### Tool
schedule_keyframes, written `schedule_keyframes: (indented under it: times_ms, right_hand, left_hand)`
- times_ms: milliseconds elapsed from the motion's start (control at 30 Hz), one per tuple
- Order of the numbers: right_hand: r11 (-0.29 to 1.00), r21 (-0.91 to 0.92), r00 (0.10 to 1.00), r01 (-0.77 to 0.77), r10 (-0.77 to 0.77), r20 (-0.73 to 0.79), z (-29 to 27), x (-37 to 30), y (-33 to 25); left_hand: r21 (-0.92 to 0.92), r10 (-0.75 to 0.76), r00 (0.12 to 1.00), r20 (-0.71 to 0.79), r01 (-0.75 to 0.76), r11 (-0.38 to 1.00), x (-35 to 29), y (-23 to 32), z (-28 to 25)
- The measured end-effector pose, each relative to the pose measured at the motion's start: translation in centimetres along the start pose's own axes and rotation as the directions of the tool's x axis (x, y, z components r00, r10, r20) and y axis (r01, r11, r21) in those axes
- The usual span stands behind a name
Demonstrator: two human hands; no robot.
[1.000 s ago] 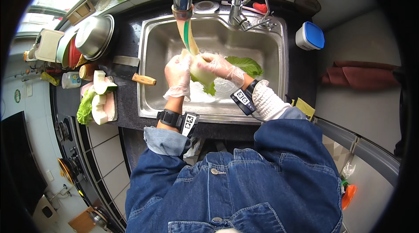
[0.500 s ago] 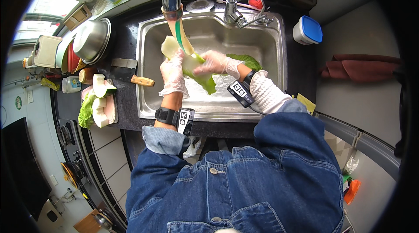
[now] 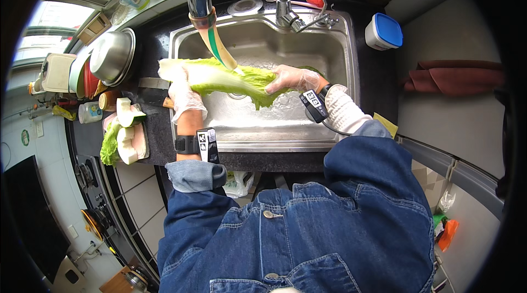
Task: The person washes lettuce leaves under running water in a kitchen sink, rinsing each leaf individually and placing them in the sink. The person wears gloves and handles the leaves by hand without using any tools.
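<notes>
A long pale-green cabbage leaf [image 3: 225, 75] is stretched crosswise over the sink [image 3: 263, 143]. My left hand [image 3: 185, 97], in a clear plastic glove, grips its thick whitish end by the sink's left rim. At the leafy green end, my right hand [image 3: 293, 79], gloved the same way, has its thumb and fingers closed on the leaf. The cream and green hose [image 3: 215, 42] of the faucet ends right over the middle of the leaf. Behind my right hand a bit of another green leaf [image 3: 312, 69] shows in the sink, mostly hidden.
Left of the sink lies a knife [image 3: 153, 95], partly covered by my left hand. Beyond it are cut vegetables [image 3: 127, 138] on a board and metal bowls [image 3: 112, 57]. A second tap [image 3: 291, 15] rises behind the basin. A blue-lidded tub [image 3: 384, 32] stands to the right.
My hands have moved apart, the left one toward the sink's left rim. The leaf, bunched and slanting before, now lies extended between them under the hose.
</notes>
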State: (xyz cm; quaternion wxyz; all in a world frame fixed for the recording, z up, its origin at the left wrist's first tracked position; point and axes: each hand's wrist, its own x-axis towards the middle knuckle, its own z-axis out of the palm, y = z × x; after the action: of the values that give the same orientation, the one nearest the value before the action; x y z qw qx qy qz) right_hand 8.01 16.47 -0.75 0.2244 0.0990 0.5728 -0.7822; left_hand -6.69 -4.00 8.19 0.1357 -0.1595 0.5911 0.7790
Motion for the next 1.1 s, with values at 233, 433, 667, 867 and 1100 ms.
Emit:
schedule_keyframes:
  times_ms: [233, 433, 667, 867, 1100]
  right_hand:
    - [0.691, 0.722, 0.998, 0.033, 0.016, -0.060, 1.0, 0.3, 1.8]
    - [0.132, 0.991, 0.944, -0.013, -0.325, 0.056, 1.7, -0.3, 2.8]
    - [0.258, 0.924, 0.959, 0.283, -0.079, -0.272, 3.3, -1.1, 3.9]
    - [0.380, 0.863, 0.925, 0.334, 0.042, -0.377, 3.8, -0.8, 4.1]
    - [0.575, 0.761, 0.908, 0.300, 0.073, -0.413, 3.9, -2.6, 2.5]
  left_hand:
    - [-0.074, 0.012, 0.999, -0.032, -0.014, 0.997, -0.2, 0.5, -0.4]
    - [-0.165, -0.035, 0.998, -0.049, 0.026, 0.986, -0.7, 0.4, 0.0]
    - [-0.205, -0.015, 1.000, 0.023, 0.019, 0.979, -1.5, 0.4, 0.1]
    - [-0.242, 0.027, 0.997, 0.068, -0.010, 0.970, -1.6, 0.2, -0.1]
    - [-0.229, 0.041, 0.998, 0.044, -0.030, 0.973, -1.3, 0.7, -0.4]
